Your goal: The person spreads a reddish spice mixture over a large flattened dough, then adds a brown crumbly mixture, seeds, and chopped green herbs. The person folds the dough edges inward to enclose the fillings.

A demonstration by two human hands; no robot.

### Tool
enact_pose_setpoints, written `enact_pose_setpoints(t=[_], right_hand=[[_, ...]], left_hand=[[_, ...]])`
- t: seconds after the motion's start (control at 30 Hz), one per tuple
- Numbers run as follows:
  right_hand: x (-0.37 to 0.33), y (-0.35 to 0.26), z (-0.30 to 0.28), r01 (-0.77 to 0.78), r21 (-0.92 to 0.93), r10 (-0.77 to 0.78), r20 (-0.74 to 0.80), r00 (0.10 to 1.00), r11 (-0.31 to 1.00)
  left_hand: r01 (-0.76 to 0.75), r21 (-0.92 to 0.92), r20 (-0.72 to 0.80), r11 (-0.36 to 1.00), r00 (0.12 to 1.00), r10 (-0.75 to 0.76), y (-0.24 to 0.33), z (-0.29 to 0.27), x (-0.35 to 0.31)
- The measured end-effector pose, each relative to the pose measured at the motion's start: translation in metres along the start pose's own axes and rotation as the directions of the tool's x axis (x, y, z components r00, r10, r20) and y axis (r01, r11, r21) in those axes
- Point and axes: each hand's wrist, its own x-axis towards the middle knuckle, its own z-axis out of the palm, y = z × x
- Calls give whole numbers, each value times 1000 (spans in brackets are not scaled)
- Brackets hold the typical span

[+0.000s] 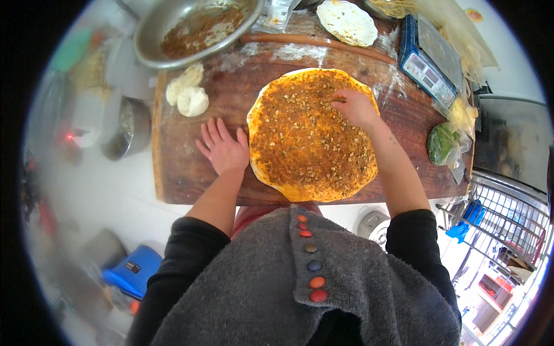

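A large round sheet of dough point(311, 138) lies flat on the wooden table, covered with an orange-brown paste and crumbly bits, its pale rim showing. Over its upper right part, my right hand point(355, 108) has its fingers drawn together around some brown crumbly filling, a little of which shows at the fingertips. My left hand point(224, 149) rests palm down on the wood just beside the sheet's left edge, fingers spread and holding nothing. Two pale dough lumps point(192, 101) sit beyond it, near the table's left edge.
At the back left stands a metal bowl point(144, 43) with brown crumbly filling inside. A long rolling pin point(323, 41) lies across the back, near a floury white plate point(347, 23). To the right are a blue scale point(411, 43) and a bag of greens point(441, 143).
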Motion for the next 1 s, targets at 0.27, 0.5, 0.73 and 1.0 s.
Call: enact_pose_setpoints(t=[0.27,0.5,0.73,1.0], right_hand=[[-46,-31,38,288,20,-242,-486,840,957],[-49,-9,44,279,49,-245,-352,903,959],[29,43,1,-193,424,315,-238,919,885],[42,39,6,151,474,153,-543,826,867]], left_hand=[[-18,15,-19,1000,1000,18,-2,3,-4],[-37,1,-110,999,993,36,1,2,1],[-52,10,-120,999,991,53,0,1,0],[-35,82,-62,996,997,40,-2,4,-2]])
